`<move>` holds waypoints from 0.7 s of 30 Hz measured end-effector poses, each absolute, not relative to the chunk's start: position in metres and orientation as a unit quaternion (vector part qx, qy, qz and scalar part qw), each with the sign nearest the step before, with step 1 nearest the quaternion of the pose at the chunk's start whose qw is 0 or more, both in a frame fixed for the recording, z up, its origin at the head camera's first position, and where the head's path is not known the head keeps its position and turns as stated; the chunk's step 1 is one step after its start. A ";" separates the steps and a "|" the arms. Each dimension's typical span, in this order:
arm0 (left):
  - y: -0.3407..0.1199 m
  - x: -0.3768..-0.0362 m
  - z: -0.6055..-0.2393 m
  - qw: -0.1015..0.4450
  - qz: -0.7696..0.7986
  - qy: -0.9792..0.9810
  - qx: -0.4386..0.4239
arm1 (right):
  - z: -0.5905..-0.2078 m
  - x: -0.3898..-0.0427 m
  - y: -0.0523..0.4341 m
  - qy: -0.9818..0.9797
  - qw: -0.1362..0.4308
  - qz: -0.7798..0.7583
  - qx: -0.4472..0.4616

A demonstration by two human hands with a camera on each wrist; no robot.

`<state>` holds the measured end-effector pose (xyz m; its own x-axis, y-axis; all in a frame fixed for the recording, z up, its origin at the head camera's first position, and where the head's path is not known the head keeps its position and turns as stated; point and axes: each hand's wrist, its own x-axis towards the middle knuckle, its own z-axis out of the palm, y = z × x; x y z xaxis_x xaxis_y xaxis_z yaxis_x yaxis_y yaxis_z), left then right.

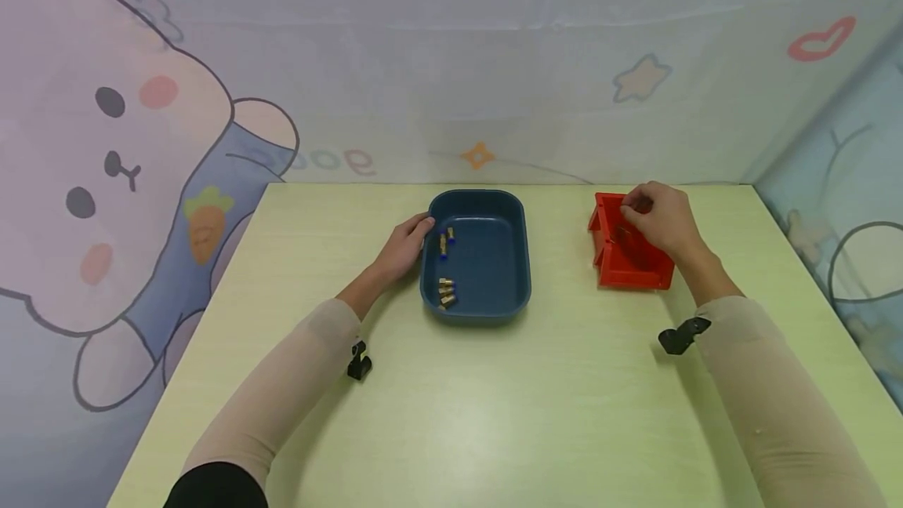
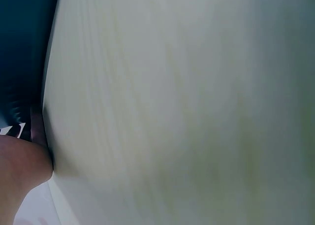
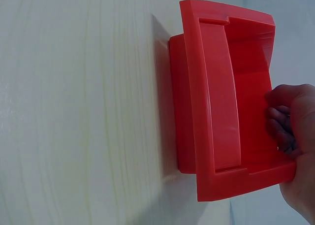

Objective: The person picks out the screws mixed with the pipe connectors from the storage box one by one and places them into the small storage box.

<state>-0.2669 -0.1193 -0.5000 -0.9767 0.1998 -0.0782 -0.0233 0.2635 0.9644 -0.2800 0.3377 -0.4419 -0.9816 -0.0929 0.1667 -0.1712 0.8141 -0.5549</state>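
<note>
My left hand (image 1: 404, 246) grips the left rim of a dark blue tray (image 1: 480, 306), thumb over the edge and fingers along the outer wall. Several small brass fittings (image 1: 447, 291) with blue ends lie in the tray along its left side, in two groups. Over at the right, my right hand (image 1: 663, 218) reaches into a red open-front bin (image 3: 224, 102), its fingers curled and thumb near the index fingertip (image 3: 273, 96). I cannot tell whether anything is between these fingertips. Dark small pieces show dimly inside the bin below the hand.
Both things stand toward the far edge of a pale wooden table (image 1: 466, 406), with a gap of bare tabletop between them. A printed cloth (image 1: 423, 61) hangs right behind that edge. Black wrist mounts (image 1: 684, 335) stick out from the sleeves.
</note>
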 end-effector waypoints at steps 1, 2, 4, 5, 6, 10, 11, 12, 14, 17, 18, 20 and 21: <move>-0.119 -0.267 -0.500 0.092 0.604 0.789 0.056 | -0.442 -0.280 0.338 -0.950 0.066 0.296 0.069; -0.118 -0.267 -0.500 0.093 0.605 0.789 0.056 | -0.441 -0.279 0.339 -0.950 0.066 0.298 0.069; -0.118 -0.268 -0.500 0.095 0.604 0.789 0.056 | -0.441 -0.278 0.339 -0.950 0.064 0.297 0.070; -0.118 -0.268 -0.500 0.097 0.604 0.789 0.057 | -0.441 -0.278 0.339 -0.951 0.062 0.296 0.069; -0.118 -0.268 -0.500 0.099 0.605 0.788 0.057 | -0.440 -0.277 0.339 -0.951 0.060 0.295 0.068; -0.120 -0.269 -0.498 0.102 0.608 0.785 0.059 | -0.436 -0.278 0.338 -0.952 0.053 0.291 0.077; -0.120 -0.270 -0.498 0.102 0.608 0.785 0.058 | -0.434 -0.278 0.337 -0.952 0.052 0.290 0.081; -0.122 -0.270 -0.497 0.101 0.608 0.786 0.058 | -0.433 -0.279 0.336 -0.953 0.051 0.287 0.087; -0.125 -0.270 -0.497 0.101 0.606 0.787 0.059 | -0.430 -0.280 0.334 -0.953 0.050 0.283 0.099; -0.127 -0.269 -0.496 0.106 0.608 0.785 0.056 | -0.428 -0.281 0.333 -0.954 0.046 0.277 0.109; -0.128 -0.269 -0.496 0.108 0.611 0.783 0.055 | -0.427 -0.280 0.333 -0.954 0.044 0.275 0.111; -0.128 -0.269 -0.495 0.113 0.617 0.777 0.049 | -0.426 -0.279 0.332 -0.954 0.038 0.273 0.116; -0.129 -0.269 -0.495 0.116 0.620 0.775 0.046 | -0.425 -0.279 0.331 -0.954 0.033 0.272 0.119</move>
<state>-0.2687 -0.1288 -0.4951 -0.9689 0.2154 -0.1218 -0.0717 0.2267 0.9713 -0.2787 0.3307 -0.4251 -0.9696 -0.2085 0.1284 -0.2449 0.8240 -0.5109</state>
